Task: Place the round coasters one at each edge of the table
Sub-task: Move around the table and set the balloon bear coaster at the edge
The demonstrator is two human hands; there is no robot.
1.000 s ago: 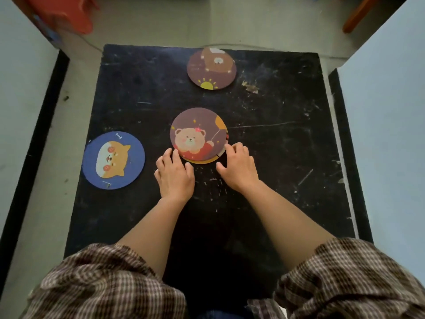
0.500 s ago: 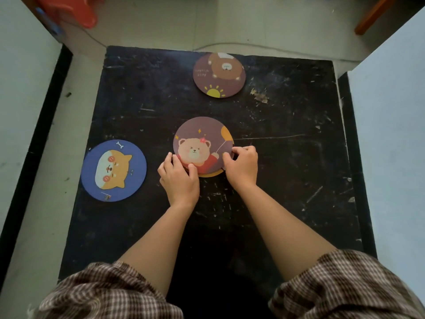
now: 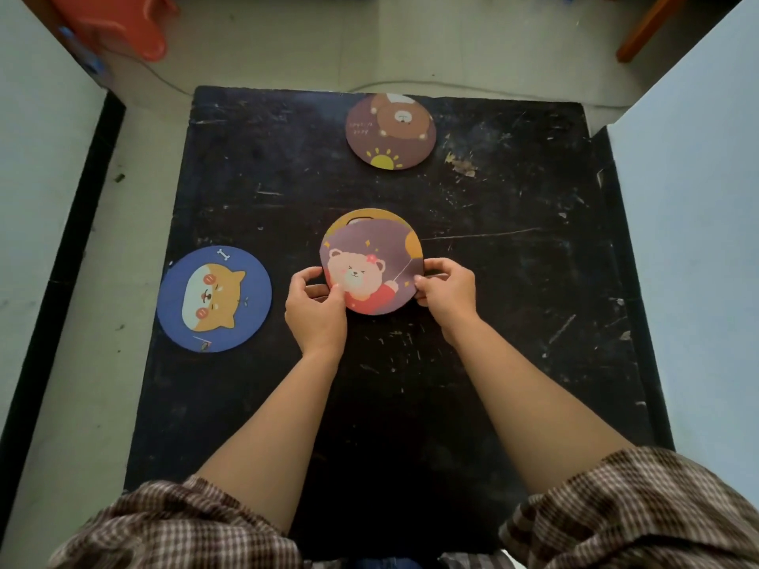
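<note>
On the scratched black table (image 3: pixel 513 322), a purple coaster with a pink bear (image 3: pixel 371 266) sits at the middle, raised at its near edge. My left hand (image 3: pixel 314 310) pinches its left rim and my right hand (image 3: pixel 445 293) grips its right rim. A yellow-orange coaster (image 3: pixel 356 219) peeks out from under its far side. A blue coaster with a dog face (image 3: pixel 213 299) lies flat at the table's left edge. At the far edge lies a brown coaster with a bear and sun (image 3: pixel 390 131).
White panels (image 3: pixel 41 178) stand close to the table on the left, and another white panel (image 3: pixel 698 240) on the right. A red plastic stool (image 3: pixel 119 22) and a cable (image 3: pixel 410 86) are on the floor beyond. Small debris (image 3: pixel 464 166) lies near the brown coaster.
Both hands went from resting flat beside the stack to gripping the pink bear coaster by its rims. It has slid toward me, uncovering the yellow-orange coaster beneath.
</note>
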